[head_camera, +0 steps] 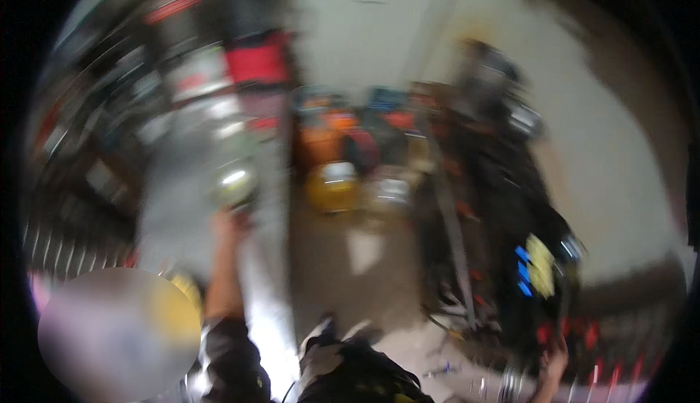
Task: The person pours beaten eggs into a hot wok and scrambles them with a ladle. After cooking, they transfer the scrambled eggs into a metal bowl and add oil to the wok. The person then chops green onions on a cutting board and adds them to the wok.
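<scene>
Strong blur runs through the whole view. My left hand point(234, 225) is stretched out over a grey workbench top point(180, 184). Right at its fingers is a round, shiny, pale object point(235, 181), perhaps a container. Whether the fingers grip it or only touch it cannot be made out. Far to the lower right is my right hand point(554, 356), raised beside small red items point(590, 334) on a dark rack or shelf. A thin dark shape stands above its fingers, and blur hides whether it is held.
Between bench and dark shelving point(492, 168) lies a brown floor point(328, 261). A yellow rounded container point(331, 187), a clear one point(389, 191) and orange items point(322, 140) crowd its far end. A red box point(257, 64) sits on the bench's far part. A blurred oval covers the lower left.
</scene>
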`<state>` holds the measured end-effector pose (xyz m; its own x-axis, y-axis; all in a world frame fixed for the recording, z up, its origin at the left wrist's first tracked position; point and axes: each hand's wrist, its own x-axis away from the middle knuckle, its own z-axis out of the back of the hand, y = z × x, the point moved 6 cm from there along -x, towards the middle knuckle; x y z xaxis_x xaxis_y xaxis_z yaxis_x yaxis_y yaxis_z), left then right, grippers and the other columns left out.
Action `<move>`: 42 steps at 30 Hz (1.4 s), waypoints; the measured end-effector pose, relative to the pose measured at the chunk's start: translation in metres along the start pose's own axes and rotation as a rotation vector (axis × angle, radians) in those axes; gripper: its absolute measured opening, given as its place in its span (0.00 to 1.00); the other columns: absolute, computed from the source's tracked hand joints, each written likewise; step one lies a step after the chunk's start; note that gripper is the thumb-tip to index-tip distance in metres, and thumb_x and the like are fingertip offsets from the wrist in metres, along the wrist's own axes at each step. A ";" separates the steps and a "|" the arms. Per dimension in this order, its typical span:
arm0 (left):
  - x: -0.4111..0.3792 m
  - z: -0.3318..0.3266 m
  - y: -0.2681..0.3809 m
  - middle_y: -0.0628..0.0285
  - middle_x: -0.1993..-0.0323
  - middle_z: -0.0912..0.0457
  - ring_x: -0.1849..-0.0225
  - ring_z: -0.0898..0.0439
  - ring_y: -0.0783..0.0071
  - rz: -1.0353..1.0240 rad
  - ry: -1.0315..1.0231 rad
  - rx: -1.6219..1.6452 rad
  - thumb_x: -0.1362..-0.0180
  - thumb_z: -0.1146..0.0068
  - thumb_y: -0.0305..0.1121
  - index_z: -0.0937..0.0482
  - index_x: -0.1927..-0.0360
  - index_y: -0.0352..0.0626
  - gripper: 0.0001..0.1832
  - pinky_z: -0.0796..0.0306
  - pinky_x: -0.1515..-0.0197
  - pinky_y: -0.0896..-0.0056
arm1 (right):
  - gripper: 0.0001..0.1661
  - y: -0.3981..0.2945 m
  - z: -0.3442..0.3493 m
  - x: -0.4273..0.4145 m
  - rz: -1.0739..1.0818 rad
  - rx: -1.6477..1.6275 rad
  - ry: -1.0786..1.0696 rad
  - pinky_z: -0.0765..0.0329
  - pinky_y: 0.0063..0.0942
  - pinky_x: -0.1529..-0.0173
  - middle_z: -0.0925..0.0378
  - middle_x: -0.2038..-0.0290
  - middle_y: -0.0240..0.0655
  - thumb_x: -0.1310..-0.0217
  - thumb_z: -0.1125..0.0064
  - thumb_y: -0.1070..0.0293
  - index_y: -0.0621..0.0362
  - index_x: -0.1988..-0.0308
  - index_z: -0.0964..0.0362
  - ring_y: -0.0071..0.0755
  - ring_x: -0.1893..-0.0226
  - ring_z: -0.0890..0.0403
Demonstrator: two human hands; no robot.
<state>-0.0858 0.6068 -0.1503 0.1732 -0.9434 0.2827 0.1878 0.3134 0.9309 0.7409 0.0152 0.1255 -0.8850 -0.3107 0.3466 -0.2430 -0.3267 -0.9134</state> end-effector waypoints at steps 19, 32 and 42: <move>0.000 -0.225 0.077 0.52 0.45 0.22 0.44 0.23 0.55 0.311 -0.205 0.621 0.38 0.48 0.33 0.27 0.41 0.36 0.21 0.25 0.46 0.61 | 0.37 0.023 0.021 -0.003 -0.023 0.221 0.016 0.34 0.23 0.81 0.28 0.76 0.28 0.31 0.43 0.72 0.58 0.28 0.47 0.19 0.85 0.34; 0.198 -0.537 0.214 0.54 0.41 0.23 0.40 0.23 0.56 0.269 -1.031 0.437 0.42 0.43 0.35 0.30 0.38 0.36 0.28 0.27 0.37 0.56 | 0.32 0.018 -0.030 -0.050 -0.064 -0.477 0.100 0.29 0.26 0.83 0.22 0.64 0.37 0.33 0.45 0.71 0.58 0.31 0.41 0.23 0.82 0.26; 0.176 -0.692 0.263 0.56 0.42 0.23 0.46 0.19 0.58 0.413 -1.253 0.336 0.44 0.38 0.32 0.33 0.35 0.50 0.32 0.17 0.54 0.56 | 0.38 -0.003 -0.072 -0.085 -0.083 -0.355 0.404 0.31 0.22 0.83 0.28 0.73 0.32 0.34 0.51 0.77 0.63 0.28 0.50 0.21 0.84 0.31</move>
<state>0.6632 0.5978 -0.0163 -0.8613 -0.3087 0.4036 0.0631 0.7232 0.6878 0.7876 0.1068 0.0831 -0.9225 0.0939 0.3744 -0.3754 0.0074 -0.9268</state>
